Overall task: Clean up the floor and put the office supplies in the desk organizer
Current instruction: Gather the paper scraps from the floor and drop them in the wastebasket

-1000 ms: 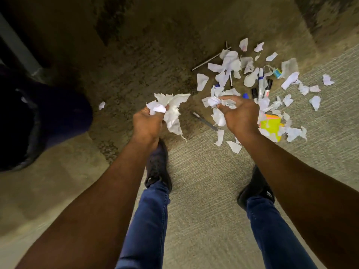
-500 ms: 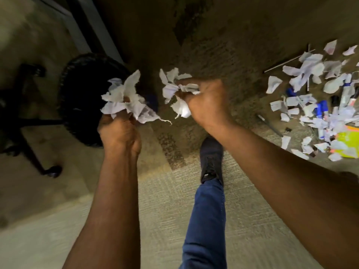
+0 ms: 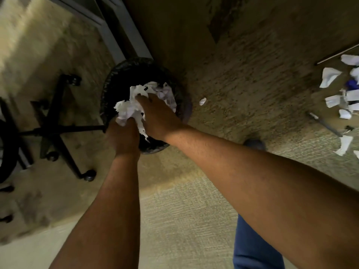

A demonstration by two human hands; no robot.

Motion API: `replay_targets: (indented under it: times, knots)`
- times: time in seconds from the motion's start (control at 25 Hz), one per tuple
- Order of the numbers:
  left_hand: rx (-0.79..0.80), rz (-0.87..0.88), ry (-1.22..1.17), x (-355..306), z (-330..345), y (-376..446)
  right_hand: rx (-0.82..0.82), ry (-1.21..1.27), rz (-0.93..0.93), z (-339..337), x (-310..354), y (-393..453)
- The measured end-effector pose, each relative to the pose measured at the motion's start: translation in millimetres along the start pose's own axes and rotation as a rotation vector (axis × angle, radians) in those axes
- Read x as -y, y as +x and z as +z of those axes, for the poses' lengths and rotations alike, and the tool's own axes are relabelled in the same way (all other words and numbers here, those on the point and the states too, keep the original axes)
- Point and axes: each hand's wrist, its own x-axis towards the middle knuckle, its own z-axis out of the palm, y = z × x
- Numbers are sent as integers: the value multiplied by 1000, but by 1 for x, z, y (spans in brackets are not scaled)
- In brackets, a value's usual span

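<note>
Where half a second ago both fists held paper in the air short of the bin, now over the black-lined wastebasket (image 3: 108, 88) itself. Left hand (image 3: 123, 135) at the near rim, fingers curled round a crumpled wad of paper scraps (image 3: 126, 111). Right hand (image 3: 158, 117) just beside it above the basket's mouth, fingertips bent into the top of the same white mass; whether gripping or only pressing, hard to tell. More torn paper (image 3: 165, 93) showing past the right hand, inside the basket. One stray scrap (image 3: 202, 101) on the carpet just right of the basket. Remaining litter pile (image 3: 342, 98) well to the right of the basket, a pen (image 3: 325, 123) among it. Black chair base (image 3: 58, 131) left of the basket. No readable writing or labels anywhere.
</note>
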Motion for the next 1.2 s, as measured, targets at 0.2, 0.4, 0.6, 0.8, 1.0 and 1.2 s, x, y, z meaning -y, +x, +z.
replay_targets:
  times: [0.2,0.4,0.6,0.8,1.0,1.2]
  knots:
    - [186,-36,-4,18,3,14,29,-223,-67,9,-6,3]
    - [11,70,159,21,22,-13,-199,-216,-121,-10,-38,-33]
    - [-197,490,118,11,59,-78,-438,-239,-123,-44,-87,-86]
    - [55,558,174,7,134,-125,-380,-419,53,-83,-159,-131]
    - [435,412,465,29,223,-95,-319,-511,166,-107,-248,-150]
    - [486,241,719,62,292,-28,-308,-536,271,-111,-348,-158]
